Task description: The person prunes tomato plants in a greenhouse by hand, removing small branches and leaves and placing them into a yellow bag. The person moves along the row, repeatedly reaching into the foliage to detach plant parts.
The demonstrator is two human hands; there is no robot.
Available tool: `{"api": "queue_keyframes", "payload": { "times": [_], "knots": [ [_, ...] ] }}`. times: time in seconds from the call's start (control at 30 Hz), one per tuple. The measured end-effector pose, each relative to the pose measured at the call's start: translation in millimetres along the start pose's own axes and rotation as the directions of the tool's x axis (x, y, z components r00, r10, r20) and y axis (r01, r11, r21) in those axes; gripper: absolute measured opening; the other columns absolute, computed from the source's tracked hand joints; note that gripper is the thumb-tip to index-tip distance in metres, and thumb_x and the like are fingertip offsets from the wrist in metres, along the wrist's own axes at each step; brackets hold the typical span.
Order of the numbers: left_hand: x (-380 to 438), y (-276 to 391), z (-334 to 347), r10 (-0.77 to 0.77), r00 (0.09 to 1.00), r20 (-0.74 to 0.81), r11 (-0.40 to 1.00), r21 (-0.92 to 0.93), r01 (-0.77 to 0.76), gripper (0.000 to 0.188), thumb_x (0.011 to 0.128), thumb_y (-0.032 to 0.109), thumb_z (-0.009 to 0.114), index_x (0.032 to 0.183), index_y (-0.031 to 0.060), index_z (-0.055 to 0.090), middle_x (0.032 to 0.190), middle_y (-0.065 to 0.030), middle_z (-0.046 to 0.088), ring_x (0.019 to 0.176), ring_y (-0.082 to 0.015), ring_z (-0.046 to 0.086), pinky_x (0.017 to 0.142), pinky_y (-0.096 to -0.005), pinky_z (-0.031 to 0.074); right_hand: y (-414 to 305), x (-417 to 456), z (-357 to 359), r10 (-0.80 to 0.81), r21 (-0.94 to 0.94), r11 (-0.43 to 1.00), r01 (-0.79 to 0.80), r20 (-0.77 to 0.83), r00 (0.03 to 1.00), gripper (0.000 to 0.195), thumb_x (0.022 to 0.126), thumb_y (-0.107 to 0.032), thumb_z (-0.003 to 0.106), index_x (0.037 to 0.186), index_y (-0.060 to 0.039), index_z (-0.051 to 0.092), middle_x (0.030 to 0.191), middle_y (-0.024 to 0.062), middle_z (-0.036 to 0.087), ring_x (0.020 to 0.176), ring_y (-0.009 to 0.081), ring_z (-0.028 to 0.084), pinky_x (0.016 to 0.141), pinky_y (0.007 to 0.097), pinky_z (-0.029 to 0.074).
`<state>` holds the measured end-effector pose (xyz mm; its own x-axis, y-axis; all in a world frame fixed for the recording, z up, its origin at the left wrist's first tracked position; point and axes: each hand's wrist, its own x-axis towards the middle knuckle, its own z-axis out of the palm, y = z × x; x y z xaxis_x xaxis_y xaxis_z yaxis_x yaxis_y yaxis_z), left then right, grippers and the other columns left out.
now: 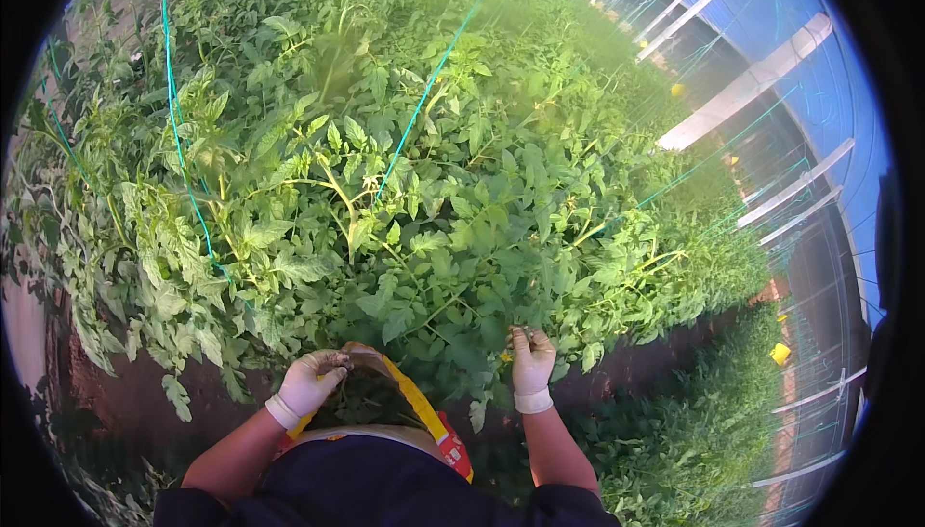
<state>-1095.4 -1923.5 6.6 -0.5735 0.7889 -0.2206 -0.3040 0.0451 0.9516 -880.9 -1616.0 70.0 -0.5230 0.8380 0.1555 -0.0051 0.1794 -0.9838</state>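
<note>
A yellow and red bag [415, 398] hangs open at my waist, with loose green leaves [368, 397] inside it. My left hand [312, 382], in a pale glove with dirty fingertips, is closed at the bag's raised left rim. To the right, my right hand [532, 366], gloved the same way, has its fingers bent together at the lower leaves of a tomato plant [462, 274]. Whether a stem or leaf is between those fingers is too small to tell. Just left of the right hand is a small yellow flower [506, 357].
Dense tomato foliage fills the row in front of me. Teal support strings [173, 93] rise from the plants, one [441, 68] slanting above the middle. Another plant row [679, 411] stands at right. White posts [751, 82] and yellow cards [780, 353] line the greenhouse side.
</note>
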Motion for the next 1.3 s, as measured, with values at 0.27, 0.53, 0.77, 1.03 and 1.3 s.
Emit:
{"api": "queue_keyframes", "payload": {
  "times": [0.27,0.53,0.77,1.03,1.3],
  "knots": [
    [23,-1,16,-0.086,0.989,0.124,0.995,-0.042,0.092,0.023,0.091,-0.003,0.054,0.114,-0.0037,0.057,0.1,-0.0063,0.066,0.087,-0.0106,0.061,0.074,-0.0241,0.051,-27,-7,13,0.196,0.083,0.965,-0.248,0.397,0.897,0.032,0.096,-0.027,0.061,0.108,0.0022,0.063,0.091,0.0104,0.068,0.076,0.0147,0.063,0.069,0.0265,0.051],
    [31,-6,46,-0.142,0.99,-0.005,0.989,-0.048,0.142,0.026,0.09,-0.003,0.058,0.117,-0.0037,0.056,0.105,-0.0098,0.067,0.098,-0.0151,0.064,0.088,-0.0274,0.05,22,121,26,0.392,0.431,0.818,-0.381,0.067,0.918,0.029,0.095,-0.026,0.056,0.115,-0.0051,0.061,0.112,0.0069,0.061,0.093,0.0177,0.059,0.076,0.0346,0.048],
    [48,9,78,0.012,0.999,0.039,0.99,0.143,-0.018,0.024,0.09,-0.003,0.059,0.115,-0.0039,0.057,0.105,-0.0122,0.068,0.098,-0.0155,0.065,0.089,-0.0281,0.051,40,161,29,0.401,0.735,0.549,-0.399,0.187,0.897,0.018,0.095,-0.022,0.051,0.107,-0.0102,0.057,0.12,0.0059,0.056,0.113,0.0265,0.051,0.102,0.0501,0.035],
    [59,48,127,0.04,0.981,0.19,0.981,0.178,-0.075,0.025,0.09,-0.005,0.058,0.115,-0.0027,0.058,0.111,-0.0096,0.066,0.105,-0.0163,0.063,0.092,-0.0302,0.05,-25,145,-17,0.286,0.879,0.339,-0.336,0.244,0.927,0.026,0.095,-0.027,0.053,0.113,-0.0086,0.055,0.114,0.0121,0.061,0.108,0.0331,0.057,0.099,0.0547,0.038],
    [113,108,174,0.032,0.997,0.075,0.999,-0.004,-0.032,0.031,0.091,-0.004,0.058,0.122,-0.0009,0.057,0.116,-0.0085,0.064,0.103,-0.0119,0.06,0.093,-0.0261,0.048,-5,136,-72,0.078,0.926,0.26,-0.275,0.264,0.961,0.036,0.095,-0.031,0.054,0.121,-0.007,0.057,0.11,0.0107,0.066,0.104,0.0295,0.062,0.095,0.0495,0.047]
  ]
}}
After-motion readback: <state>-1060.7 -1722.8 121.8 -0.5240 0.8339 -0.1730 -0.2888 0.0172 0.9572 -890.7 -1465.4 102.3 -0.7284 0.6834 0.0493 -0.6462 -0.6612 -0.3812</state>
